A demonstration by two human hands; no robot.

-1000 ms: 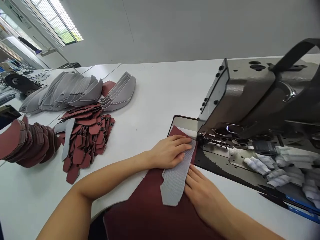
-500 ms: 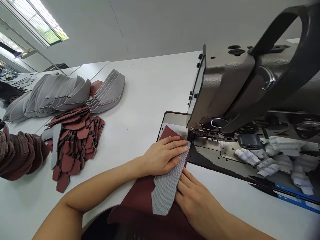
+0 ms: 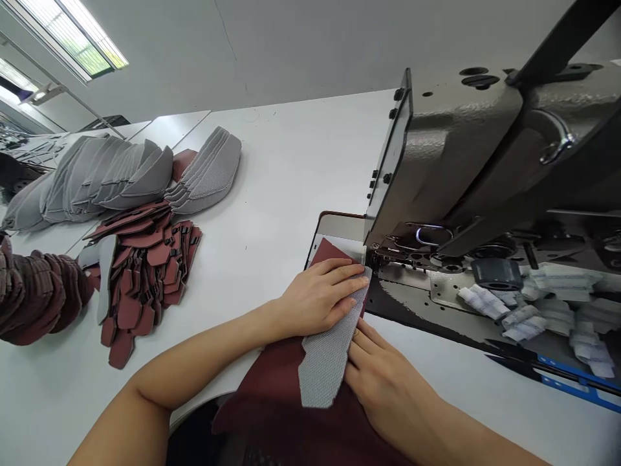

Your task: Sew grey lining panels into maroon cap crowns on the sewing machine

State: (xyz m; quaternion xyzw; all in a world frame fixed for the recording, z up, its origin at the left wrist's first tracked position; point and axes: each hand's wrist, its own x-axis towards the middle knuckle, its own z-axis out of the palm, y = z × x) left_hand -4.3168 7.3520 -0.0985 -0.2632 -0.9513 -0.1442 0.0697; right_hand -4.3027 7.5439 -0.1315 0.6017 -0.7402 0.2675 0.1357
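My left hand (image 3: 323, 296) lies flat, fingers stretched out, on a grey mesh strip (image 3: 326, 357) and the maroon fabric piece (image 3: 276, 388) under it. The fingertips point at the needle area of the grey sewing machine (image 3: 460, 149). My right hand (image 3: 383, 382) rests at the strip's right edge, fingers extended and pressing the fabric against the table. The strip's far end reaches under the machine's foot, where it is partly hidden.
On the white table (image 3: 272, 194) to the left lie stacks of grey mesh pieces (image 3: 97, 181), a smaller grey stack (image 3: 208, 171), a pile of maroon cut pieces (image 3: 145, 272) and dark maroon bundles (image 3: 33, 298). White labels (image 3: 548, 304) and blue-handled scissors (image 3: 557, 372) sit on the machine bed.
The view has shifted slightly. Both hands stay on the grey strip and maroon piece, with the strip pushed a little closer to the needle.
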